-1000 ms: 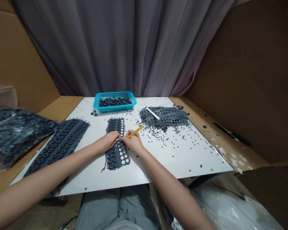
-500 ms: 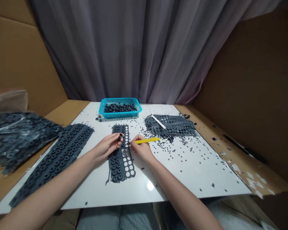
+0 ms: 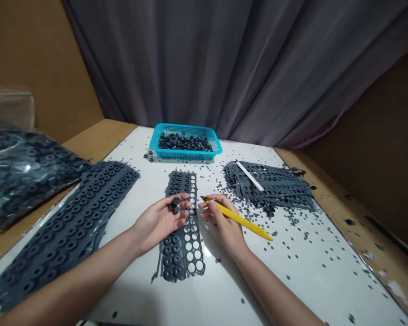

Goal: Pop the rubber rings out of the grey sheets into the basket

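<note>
My left hand (image 3: 161, 221) is palm up above a dark grey perforated rubber strip (image 3: 180, 258), with small dark rubber pieces (image 3: 175, 204) held at its fingers. My right hand (image 3: 221, 218) grips a yellow craft knife (image 3: 240, 219), its dark pointed tip near my left fingertips. The strip lies lengthwise on the white board (image 3: 292, 267). Round rubber rings fill part of it, and other parts show empty round holes. My hands hide its middle section.
A blue plastic basket (image 3: 185, 144) of dark rubber pieces stands at the back. A stack of rubber sheets (image 3: 272, 188) with a white strip (image 3: 250, 175) on it lies to the right. A long rubber sheet (image 3: 64, 231) and a plastic bag of sheets (image 3: 17, 167) lie left. Loose bits dot the board.
My left hand has turned palm up, showing the rubber pieces. The knife has swung round, its tip now pointing left toward my left hand. The view has tilted down, bringing the board closer.
</note>
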Available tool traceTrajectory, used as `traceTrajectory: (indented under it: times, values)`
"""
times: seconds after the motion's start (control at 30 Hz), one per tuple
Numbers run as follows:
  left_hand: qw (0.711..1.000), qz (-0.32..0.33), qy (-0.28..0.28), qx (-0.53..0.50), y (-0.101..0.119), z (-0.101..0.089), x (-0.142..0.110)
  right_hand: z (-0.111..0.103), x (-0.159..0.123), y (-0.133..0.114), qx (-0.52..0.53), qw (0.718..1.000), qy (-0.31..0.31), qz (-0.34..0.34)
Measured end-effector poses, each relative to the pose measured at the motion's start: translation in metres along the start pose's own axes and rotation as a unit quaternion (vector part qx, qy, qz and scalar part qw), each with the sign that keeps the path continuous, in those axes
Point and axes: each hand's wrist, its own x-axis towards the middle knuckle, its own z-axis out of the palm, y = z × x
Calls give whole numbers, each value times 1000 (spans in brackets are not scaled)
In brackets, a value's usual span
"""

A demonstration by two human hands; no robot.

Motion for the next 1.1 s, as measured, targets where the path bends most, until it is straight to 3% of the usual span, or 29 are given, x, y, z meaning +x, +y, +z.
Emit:
traceTrajectory:
  times: [0.2,0.47,0.63,0.83,1.0,1.1]
  values:
    - [999,-36,12,-35,-3,-2,-2,5,-13,-2,-28,999,26,-18]
    - [999,-36,20,-21,-11,-5,-1,7,-21,-4,-168,961,26,-216]
    - [1000,-2,-7,14,-22,-10,-4,20,-19,-4,-220,935,-11,-279]
    - [1000,-6,2,4,-26,-6,-6,26,-20,-6,-237,944,7,-228]
    - [997,-24,-73,-29,-28,-7,-6,25,-21,-3,-220,957,36,-186]
    - [997,-11,-81,-16,-31,-10,-7,24,-22,-2,-206,960,25,-189]
